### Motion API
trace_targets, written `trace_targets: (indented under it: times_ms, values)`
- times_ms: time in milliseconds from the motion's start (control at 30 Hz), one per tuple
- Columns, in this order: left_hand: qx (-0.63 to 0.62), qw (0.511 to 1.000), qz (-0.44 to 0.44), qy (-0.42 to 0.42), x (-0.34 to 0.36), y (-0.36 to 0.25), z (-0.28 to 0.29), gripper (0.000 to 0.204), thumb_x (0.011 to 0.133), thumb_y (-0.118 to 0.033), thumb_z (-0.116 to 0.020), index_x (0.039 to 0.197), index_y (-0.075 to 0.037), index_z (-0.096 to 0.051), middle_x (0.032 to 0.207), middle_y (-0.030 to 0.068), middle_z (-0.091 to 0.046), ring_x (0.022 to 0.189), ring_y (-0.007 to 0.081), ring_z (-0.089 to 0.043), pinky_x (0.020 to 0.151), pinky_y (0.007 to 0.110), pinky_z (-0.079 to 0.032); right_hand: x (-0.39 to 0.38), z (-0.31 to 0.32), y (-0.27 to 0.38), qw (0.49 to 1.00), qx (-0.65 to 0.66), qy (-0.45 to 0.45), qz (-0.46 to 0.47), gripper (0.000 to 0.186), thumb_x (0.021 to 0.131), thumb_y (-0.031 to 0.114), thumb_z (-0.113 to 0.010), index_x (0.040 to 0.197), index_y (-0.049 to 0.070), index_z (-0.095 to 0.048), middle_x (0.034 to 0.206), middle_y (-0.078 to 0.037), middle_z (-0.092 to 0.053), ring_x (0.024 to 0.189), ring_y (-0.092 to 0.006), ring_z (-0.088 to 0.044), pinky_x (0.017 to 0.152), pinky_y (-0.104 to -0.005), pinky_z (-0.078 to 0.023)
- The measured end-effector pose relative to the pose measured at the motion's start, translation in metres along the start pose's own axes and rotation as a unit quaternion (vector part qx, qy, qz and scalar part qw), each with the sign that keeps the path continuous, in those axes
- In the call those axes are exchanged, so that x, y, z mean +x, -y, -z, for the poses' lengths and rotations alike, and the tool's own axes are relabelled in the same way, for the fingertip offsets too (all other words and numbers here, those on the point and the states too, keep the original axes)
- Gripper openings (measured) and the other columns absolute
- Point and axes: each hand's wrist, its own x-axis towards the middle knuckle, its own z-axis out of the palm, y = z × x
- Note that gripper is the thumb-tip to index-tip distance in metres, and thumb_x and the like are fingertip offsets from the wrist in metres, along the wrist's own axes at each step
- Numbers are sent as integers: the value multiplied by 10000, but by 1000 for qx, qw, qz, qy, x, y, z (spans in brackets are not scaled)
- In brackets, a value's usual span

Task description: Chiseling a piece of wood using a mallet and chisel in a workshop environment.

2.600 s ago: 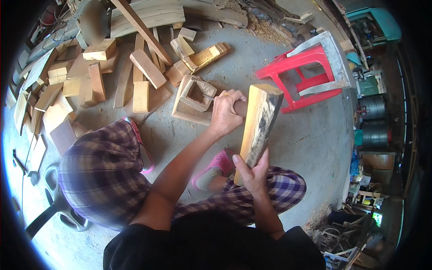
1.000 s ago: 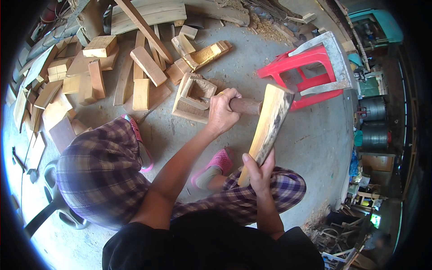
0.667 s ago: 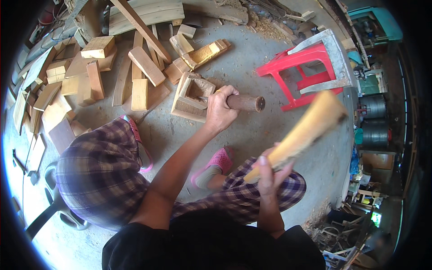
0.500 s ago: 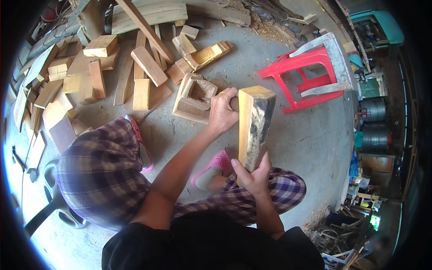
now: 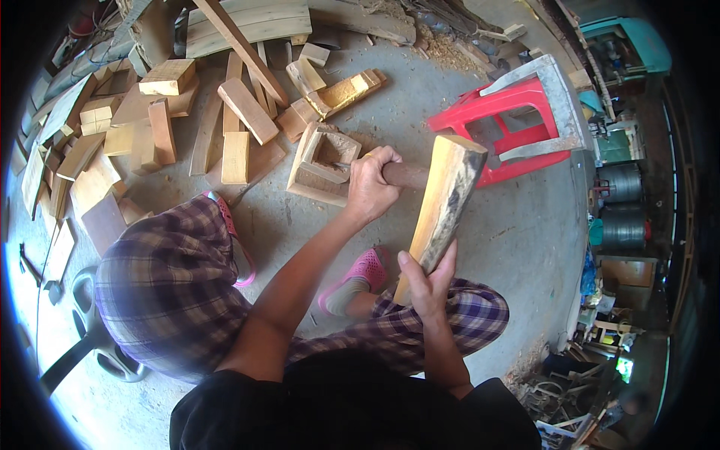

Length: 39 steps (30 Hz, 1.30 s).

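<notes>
My left hand [image 5: 373, 184] is closed around a chisel [image 5: 405, 175]. Its thick brown handle points right, and a thin bit of its blade shows left of my fist, at a hollowed wooden block [image 5: 334, 154] on the floor. Most of the blade is hidden. In my right hand [image 5: 431, 289] is a long chunky wood billet [image 5: 446, 202], gripped near its lower end. One face of it is yellow, the other dark and scarred. The billet's upper part is tilted right and overlaps the end of the chisel handle in view; whether they touch I cannot tell.
Many wood offcuts [image 5: 247, 112] lie at the upper left, with a half-round hollowed piece [image 5: 349, 94] beyond the block. A red plastic stool [image 5: 517, 120] lies tipped over at the right. My pink clogs [image 5: 367, 270] rest on the concrete floor [image 5: 517, 240].
The billet has swung right and tilted, so more of the chisel handle shows. My right hand has shifted slightly; my left hand keeps nearly the same place.
</notes>
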Motion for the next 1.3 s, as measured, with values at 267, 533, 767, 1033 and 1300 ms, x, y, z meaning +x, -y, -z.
trace_targets:
  times_ms: [267,533,767,1033,1300]
  values:
    - [7,1000,-3,2,0,0,-3,202,650,-19,-718,807,-43,-592,761,140,-624,745,360,-632,667,423,-468,8,4,21,996,14,8,-85,659,804,129,-773,1307,-56,-391,1057,-133,-584,982,-180,-579,882,-335,-477]
    - [3,1000,-16,11,-2,1,-4,200,635,-10,-708,794,-49,-593,754,122,-618,754,349,-629,677,429,-461,-2,8,2,998,45,-39,-17,657,821,117,-740,1332,-64,-368,1177,-140,-518,1052,-202,-533,919,-338,-453]
    - [18,999,-13,43,-5,5,-7,217,680,-124,-734,864,-60,-638,781,125,-622,823,351,-623,742,430,-428,4,0,-3,1000,-13,15,17,541,801,165,-787,1197,-17,-466,974,-102,-612,850,-171,-610,770,-325,-512]
    - [-216,969,114,23,-27,71,-32,322,720,-236,-729,988,-62,-691,934,164,-665,893,358,-568,826,442,-405,-1,-6,-9,992,-79,68,68,534,781,227,-808,1152,-19,-514,946,-160,-668,851,-248,-677,768,-362,-527]
    - [-48,999,-5,-2,-8,19,-11,219,679,-124,-737,862,-42,-649,801,148,-641,815,365,-625,751,441,-446,-7,-6,2,999,9,45,-14,524,813,166,-773,1188,-34,-467,942,-108,-638,827,-190,-640,741,-354,-518]
